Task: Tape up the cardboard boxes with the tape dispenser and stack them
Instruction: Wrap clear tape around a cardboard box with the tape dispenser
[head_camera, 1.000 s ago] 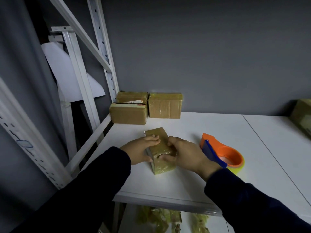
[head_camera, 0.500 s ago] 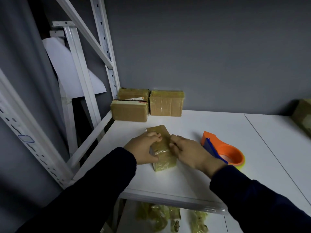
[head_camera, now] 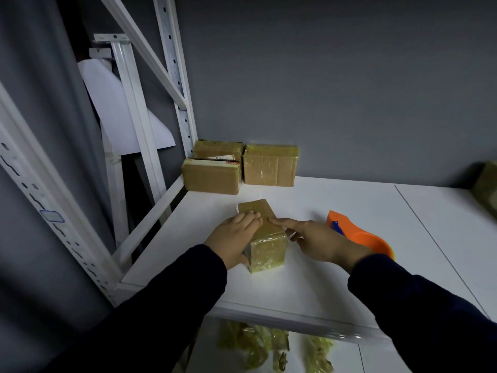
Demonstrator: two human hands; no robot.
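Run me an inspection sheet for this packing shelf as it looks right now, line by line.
Surface: white shelf board, a seam running across its right part.
Job's things: tape-wrapped brown cardboard box under both hands; orange tape dispenser lying right of it; three taped cardboard boxes grouped at the back wall; another box at the right edge.
Clutter: crumpled yellowish plastic scraps on the level below.
Grippers: left hand flat on the box's top and left side; right hand, fingers straight, touching its right edge.
Cables: nothing seen.
Surroundings: grey wall; white metal rack posts at left.
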